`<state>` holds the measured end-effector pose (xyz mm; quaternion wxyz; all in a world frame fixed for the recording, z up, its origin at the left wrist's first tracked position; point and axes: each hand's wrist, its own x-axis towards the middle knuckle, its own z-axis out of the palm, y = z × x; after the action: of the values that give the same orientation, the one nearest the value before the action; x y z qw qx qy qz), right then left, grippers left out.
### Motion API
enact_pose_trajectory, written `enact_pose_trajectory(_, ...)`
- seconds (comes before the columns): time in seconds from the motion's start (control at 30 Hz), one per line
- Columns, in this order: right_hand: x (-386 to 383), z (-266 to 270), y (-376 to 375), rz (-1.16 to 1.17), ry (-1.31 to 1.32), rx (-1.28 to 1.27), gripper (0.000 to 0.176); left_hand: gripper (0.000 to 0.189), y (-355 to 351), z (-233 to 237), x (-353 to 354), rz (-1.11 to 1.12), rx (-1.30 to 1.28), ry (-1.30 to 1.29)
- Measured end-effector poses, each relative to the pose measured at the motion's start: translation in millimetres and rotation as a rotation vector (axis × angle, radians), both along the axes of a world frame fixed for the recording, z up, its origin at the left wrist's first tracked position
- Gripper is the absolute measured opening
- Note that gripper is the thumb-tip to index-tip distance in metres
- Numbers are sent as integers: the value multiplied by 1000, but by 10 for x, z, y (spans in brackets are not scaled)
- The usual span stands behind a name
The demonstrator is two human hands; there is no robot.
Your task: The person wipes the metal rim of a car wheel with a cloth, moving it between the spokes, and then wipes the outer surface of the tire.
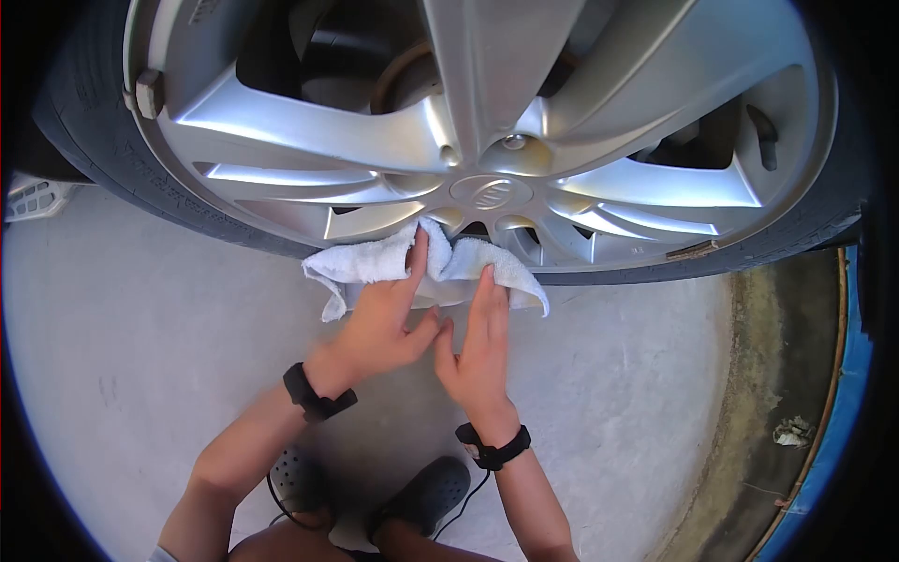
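A white cloth (375,259) lies bunched against the lower part of a silver wheel rim (328,136), below its round centre cap (492,192). My left hand (384,318) touches the cloth, with its index finger stretched up over it and the thumb apart. Beside it, my right hand (476,348) has its fingers extended, their tips on the cloth's right half. The thumbs are near each other below the cloth. Each wrist wears a black band. Part of the cloth hangs below the rim, over the tyre's edge.
The black tyre (94,140) curves around the rim. Grey concrete floor (140,328) spreads below it. My feet in dark clogs (435,492) stand at the bottom. A crumpled scrap (793,432) lies at right, near a blue edge (833,412).
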<state>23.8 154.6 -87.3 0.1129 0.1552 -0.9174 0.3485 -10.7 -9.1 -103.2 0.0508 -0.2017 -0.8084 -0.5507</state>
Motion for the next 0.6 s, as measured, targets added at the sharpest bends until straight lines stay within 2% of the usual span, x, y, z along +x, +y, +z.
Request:
enact_pose_trajectory(0.2, -124, 160, -2, -82, 167, 27, 78, 88, -118, -107, -17, -1, -211, 79)
enact_pose_trajectory(0.3, -184, 240, -38, -95, 119, -5, 79, 82, -124, -20, 31, -11, -29, -47)
enact_pose_trajectory(0.4, -182, 198, -90, -79, 143, -30, 76, 81, -171, -48, 66, -15, -49, 3)
enact_pose_trajectory(0.5, -98, 233, -105, -13, 63, -7, 75, 81, -235, -149, 162, 60, 10, -134)
enact_pose_trajectory(0.6, 33, 227, -117, 111, 108, -65, 72, 81, -190, -261, 302, 161, 212, -34)
